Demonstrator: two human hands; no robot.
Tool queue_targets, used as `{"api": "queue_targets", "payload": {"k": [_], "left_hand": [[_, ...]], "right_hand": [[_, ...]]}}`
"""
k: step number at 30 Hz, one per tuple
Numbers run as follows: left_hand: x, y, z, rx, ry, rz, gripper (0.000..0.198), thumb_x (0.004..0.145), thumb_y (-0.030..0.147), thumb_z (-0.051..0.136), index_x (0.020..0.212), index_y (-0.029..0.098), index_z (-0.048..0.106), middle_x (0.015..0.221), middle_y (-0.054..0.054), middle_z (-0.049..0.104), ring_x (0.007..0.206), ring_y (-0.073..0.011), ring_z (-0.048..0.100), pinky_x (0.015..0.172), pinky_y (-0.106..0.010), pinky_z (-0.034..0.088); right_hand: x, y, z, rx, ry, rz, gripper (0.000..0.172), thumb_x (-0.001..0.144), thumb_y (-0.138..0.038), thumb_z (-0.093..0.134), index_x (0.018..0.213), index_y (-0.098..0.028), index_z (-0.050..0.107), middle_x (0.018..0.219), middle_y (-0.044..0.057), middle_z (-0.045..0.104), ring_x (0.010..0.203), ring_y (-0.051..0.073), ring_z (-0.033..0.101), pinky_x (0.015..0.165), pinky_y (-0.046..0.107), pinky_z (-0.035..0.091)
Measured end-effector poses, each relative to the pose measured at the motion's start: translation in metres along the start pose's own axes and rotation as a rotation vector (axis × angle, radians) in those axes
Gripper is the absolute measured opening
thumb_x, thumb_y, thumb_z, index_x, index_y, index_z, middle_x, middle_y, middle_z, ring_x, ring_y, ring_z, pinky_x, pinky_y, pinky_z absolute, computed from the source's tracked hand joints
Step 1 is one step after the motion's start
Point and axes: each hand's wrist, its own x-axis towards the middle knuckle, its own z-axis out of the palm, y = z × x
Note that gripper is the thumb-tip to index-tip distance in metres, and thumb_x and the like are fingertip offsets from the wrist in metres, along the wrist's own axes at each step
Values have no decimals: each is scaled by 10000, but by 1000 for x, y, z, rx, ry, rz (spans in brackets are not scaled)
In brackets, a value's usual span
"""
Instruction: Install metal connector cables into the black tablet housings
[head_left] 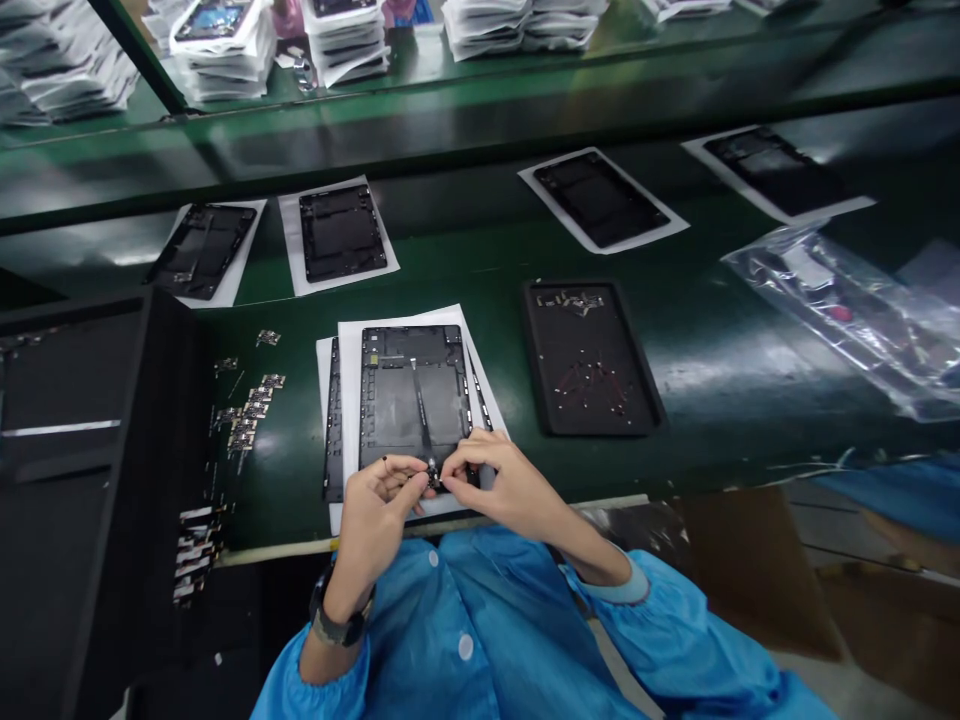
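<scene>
A black tablet housing [390, 400] lies on white paper [350, 400] at the near edge of the green bench, on top of another dark housing. A flat dark cable [421, 405] runs down its middle to a small circuit part [433, 474] at its lower edge. My left hand [381, 515] pinches that part from the left, thumb and forefinger together. From the right, my right hand [510, 485] has its fingertips closed at the same part, and the fingers cover the housing's lower right corner.
Small circuit boards [251, 415] lie to the left, beside a large black box [120, 480]. Right of the papers is a black tray [536, 370] with wires. Further housings [343, 232] lie behind; a plastic bag [847, 310] is at right.
</scene>
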Motion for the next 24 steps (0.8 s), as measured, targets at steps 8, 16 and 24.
{"api": "queue_targets", "payload": {"k": [8,16,24], "left_hand": [[2,4,-1,32,-28,-33,175,675,247,731,765,106,680,595,-39,689,518,-127,620,485,-199,502],[2,3,-1,40,-26,-41,143,671,229,734,747,115,694,591,-36,694,535,-135,640,497,-195,512],[1,1,-1,71,8,-36,121,666,221,734,732,124,703,600,-32,704,544,-147,658,526,-212,537]], "right_hand": [[0,-1,-2,-2,-31,1,113,833,-151,637,739,-200,675,664,-17,621,767,167,522,776,323,330],[1,1,-2,-5,-52,-1,111,834,-149,640,740,-200,670,657,-16,605,776,170,520,782,326,340],[2,1,-2,-31,-62,22,122,834,-129,646,732,-193,663,657,-24,602,775,162,518,784,322,333]]}}
